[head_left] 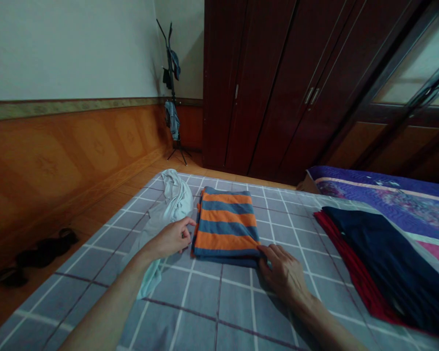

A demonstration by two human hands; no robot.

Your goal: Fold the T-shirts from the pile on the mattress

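Note:
A folded cloth with orange and blue-grey stripes lies flat on the grey checked bed cover. At its near right corner, my right hand pinches the edge between thumb and fingers. My left hand is beside the cloth's left edge, its fingers mostly curled and the index finger reaching toward the edge; whether it grips anything is unclear. A crumpled pale garment lies to the left of the striped cloth, partly behind my left hand and forearm.
Folded dark blue and red garments lie at the right. Beyond them is a purple patterned cover. A coat rack stands by the dark red wardrobe. Dark items are on the floor at left.

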